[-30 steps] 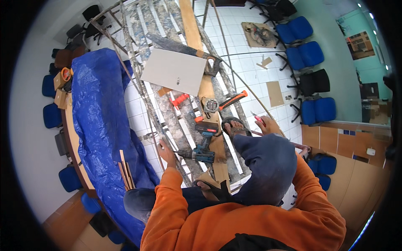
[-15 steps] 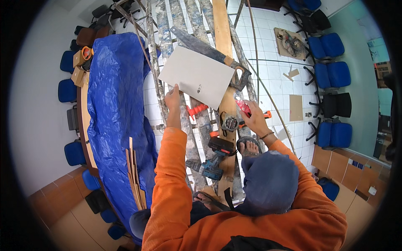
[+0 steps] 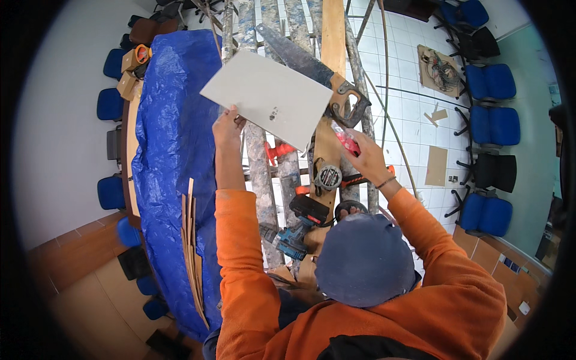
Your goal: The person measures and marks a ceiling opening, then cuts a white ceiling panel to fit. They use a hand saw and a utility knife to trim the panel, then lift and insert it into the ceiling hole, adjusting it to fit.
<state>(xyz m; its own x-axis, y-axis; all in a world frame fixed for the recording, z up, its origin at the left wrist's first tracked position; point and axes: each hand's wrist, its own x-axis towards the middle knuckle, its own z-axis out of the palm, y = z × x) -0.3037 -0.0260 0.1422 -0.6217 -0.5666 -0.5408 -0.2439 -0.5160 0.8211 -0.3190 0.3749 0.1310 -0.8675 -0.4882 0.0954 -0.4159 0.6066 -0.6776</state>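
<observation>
My left hand [image 3: 228, 127] grips the lower left edge of a pale grey rectangular board [image 3: 267, 96], with the thumb on top and the fingers underneath. The board is tilted above the paint-spattered scaffold planks. My right hand [image 3: 369, 157] is closed round a red utility knife [image 3: 346, 141], its tip end close to the board's right corner. Just beyond the board lies a handsaw [image 3: 300, 62] with a wooden handle, partly covered by it. Nearer to me a round tape measure [image 3: 328, 177] rests on a wooden plank [image 3: 333, 36].
A cordless drill [image 3: 291, 241] and a red-orange tool [image 3: 278, 151] lie on the planks. A blue tarpaulin [image 3: 174, 126] covers a long table at left, bearing thin wood strips [image 3: 191, 240]. Office chairs [image 3: 493, 125] line the right side, near cables [image 3: 441, 69] on the tiled floor.
The board has shifted left and slightly up in view with my left hand. My right hand has moved slightly right with the knife. My head view has shifted too.
</observation>
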